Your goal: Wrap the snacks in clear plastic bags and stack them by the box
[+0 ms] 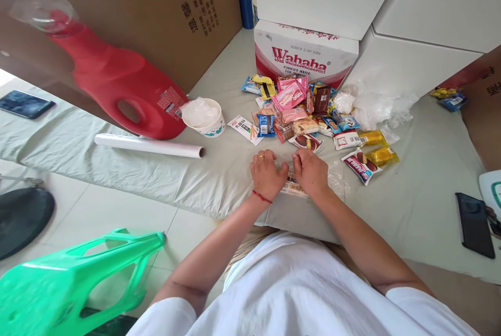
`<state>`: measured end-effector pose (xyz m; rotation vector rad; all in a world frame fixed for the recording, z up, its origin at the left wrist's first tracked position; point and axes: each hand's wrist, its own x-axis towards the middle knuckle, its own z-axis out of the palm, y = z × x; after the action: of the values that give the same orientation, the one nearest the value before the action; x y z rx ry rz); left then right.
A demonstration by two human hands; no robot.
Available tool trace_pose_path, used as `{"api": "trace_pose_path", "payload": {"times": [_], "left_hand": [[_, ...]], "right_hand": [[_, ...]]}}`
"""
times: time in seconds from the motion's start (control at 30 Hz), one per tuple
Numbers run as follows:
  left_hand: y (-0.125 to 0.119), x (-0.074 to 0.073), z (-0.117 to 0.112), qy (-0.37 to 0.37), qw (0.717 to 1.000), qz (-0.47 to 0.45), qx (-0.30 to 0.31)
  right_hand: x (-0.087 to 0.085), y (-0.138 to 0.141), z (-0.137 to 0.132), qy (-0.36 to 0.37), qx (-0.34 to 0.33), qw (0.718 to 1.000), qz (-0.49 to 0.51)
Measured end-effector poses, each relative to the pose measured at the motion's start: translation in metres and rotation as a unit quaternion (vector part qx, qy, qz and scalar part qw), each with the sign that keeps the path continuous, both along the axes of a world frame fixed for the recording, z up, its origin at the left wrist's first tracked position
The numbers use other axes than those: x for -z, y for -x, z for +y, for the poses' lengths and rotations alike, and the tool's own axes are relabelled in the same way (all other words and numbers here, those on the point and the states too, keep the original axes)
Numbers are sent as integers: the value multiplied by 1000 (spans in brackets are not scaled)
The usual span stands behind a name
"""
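Note:
A clear plastic snack bag (293,186), with small printed pieces showing through it, lies on the covered surface just in front of me. My left hand (268,171), with a red string on the wrist, has its fingers curled on the bag's left side. Opposite it, my right hand (311,171) is closed on the upper edge, knuckles up. Loose film spreads out to the right of the right hand. The fingertips of both hands are mostly hidden. Just beyond them is a pile of wrapped snacks (293,95), with a chocolate pie packet (306,141) nearest.
A Wahaba-style carton printed "Wahaha" (305,54) stands behind the pile. To the left are a paper tub (210,130), a white roll (148,146) and a red jug (125,80). Crumpled plastic (385,104) and a phone (474,224) lie right. A green stool (50,284) stands below.

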<state>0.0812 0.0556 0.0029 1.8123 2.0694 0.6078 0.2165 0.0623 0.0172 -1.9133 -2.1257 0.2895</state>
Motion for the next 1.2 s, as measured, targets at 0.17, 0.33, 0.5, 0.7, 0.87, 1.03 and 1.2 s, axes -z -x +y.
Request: {"api": "trace_pose_path", "payload": {"times": [0.17,0.33,0.5,0.7,0.87,1.03,1.2], "left_hand": [[-2,1,8,2,1000,29,3],[17,-3,28,46,988,121,83],[66,-15,56,68,973,159,153],[60,-23,47,-4,988,80,134],[18,-7,40,8,988,57,144],[31,-9,65,100,961,123,228],[66,-29,100,130,952,151,231]], "right_hand": [[12,2,-6,-19,-5,999,33],[24,1,-5,-43,-12,998,39],[27,-2,-3,-57,-5,996,61],[27,0,-3,-65,0,995,80],[28,-2,-4,-74,-4,994,81],[31,-2,-3,-62,-6,995,78],[29,-1,-1,-65,9,993,98]]}}
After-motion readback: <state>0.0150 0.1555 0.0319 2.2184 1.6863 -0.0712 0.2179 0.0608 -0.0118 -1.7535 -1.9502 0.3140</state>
